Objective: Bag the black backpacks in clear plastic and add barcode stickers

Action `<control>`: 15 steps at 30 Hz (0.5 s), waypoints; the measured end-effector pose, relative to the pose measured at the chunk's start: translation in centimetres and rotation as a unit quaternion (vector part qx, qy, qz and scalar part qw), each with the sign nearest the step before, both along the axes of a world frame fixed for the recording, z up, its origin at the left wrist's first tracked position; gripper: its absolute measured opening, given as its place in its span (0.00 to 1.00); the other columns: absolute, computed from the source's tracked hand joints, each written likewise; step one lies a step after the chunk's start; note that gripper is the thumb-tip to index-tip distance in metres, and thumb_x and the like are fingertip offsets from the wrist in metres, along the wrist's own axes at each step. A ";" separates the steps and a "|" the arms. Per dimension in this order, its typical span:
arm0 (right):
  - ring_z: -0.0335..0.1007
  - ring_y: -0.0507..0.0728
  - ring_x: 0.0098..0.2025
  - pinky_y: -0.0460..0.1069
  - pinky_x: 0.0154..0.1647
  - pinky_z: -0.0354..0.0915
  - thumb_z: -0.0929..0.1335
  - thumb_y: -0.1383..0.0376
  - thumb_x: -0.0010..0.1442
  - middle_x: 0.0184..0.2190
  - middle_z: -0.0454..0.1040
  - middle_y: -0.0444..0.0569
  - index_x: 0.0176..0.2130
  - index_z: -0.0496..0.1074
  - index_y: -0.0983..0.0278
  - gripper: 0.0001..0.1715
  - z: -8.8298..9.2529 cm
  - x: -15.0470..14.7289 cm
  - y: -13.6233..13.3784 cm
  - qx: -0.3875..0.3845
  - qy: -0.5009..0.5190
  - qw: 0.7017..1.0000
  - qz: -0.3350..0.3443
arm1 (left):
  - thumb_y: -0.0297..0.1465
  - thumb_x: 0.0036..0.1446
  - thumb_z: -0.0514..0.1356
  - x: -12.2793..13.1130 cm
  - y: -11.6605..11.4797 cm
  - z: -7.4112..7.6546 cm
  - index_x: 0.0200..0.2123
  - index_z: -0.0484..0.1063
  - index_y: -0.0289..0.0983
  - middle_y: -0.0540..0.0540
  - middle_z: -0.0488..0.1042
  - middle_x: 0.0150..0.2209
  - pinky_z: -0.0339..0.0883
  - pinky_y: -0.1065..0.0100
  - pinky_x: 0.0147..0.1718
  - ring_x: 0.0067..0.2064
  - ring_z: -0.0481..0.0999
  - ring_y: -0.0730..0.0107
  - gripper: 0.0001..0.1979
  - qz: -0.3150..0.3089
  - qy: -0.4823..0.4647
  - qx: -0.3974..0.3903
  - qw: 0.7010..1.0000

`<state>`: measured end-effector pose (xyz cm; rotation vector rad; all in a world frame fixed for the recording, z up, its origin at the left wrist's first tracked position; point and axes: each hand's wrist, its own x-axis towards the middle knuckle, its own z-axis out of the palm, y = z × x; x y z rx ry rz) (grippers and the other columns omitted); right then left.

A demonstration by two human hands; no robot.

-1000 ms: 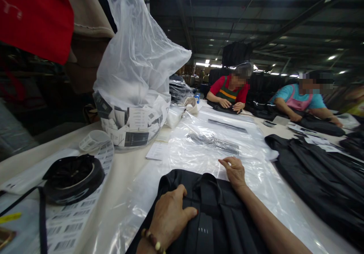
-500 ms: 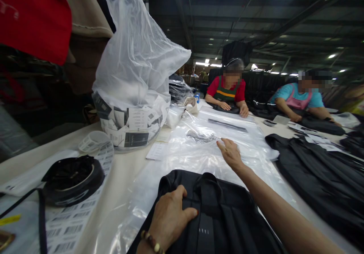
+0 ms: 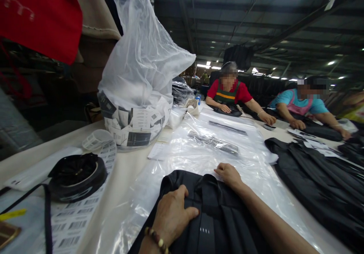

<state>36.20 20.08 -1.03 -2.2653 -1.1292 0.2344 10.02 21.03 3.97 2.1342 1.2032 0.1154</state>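
Observation:
My left hand lies on a black fabric bag, thumb and fingers apart, pressing on its left part. The bag has a loop of strap at its top edge and small white marks on a central strip. Just beyond that top edge is my right hand, its fingers bent and closed on the clear plastic bag; the pinch itself is partly hidden. Part of the plastic lies under the black bag, flat and shiny, with a dark printed panel farther up.
A large clear sack of printed tags stands at the left, beside a strip of barcode labels and a black tape roll. More black bags lie at the right. Two co-workers lean over the far side.
My right hand has drawn back toward me, to the black bag's top edge, and its fingers have curled. The left hand stays put. The far co-worker's arm has reached right.

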 end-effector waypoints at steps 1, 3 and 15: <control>0.63 0.54 0.25 0.48 0.28 0.54 0.67 0.61 0.47 0.17 0.66 0.43 0.18 0.65 0.61 0.10 0.5 0.2 -0.1 0.038 0.009 0.999 -0.015 | 0.36 0.44 0.59 0.0 0.0 0.0 0.38 0.69 0.39 0.45 0.77 0.36 0.61 0.65 0.37 0.41 0.75 0.58 0.15 -0.001 -0.001 -0.001 1.000; 0.65 0.55 0.29 0.48 0.30 0.57 0.62 0.55 0.52 0.21 0.68 0.45 0.25 0.66 0.60 0.13 1.8 0.6 -0.5 0.118 0.033 0.992 -0.042 | 0.36 0.44 0.59 -0.1 0.0 0.0 0.38 0.69 0.39 0.45 0.77 0.36 0.61 0.66 0.37 0.41 0.75 0.58 0.15 -0.003 -0.005 0.000 1.000; 0.62 0.53 0.26 0.48 0.28 0.60 0.66 0.53 0.44 0.22 0.66 0.41 0.26 0.63 0.60 0.14 6.6 -1.9 -3.7 0.169 0.066 0.982 0.053 | 0.37 0.60 0.51 0.0 -0.6 1.6 0.36 0.67 0.37 0.42 0.77 0.35 0.63 0.64 0.35 0.41 0.76 0.57 0.11 -0.015 0.050 0.082 0.995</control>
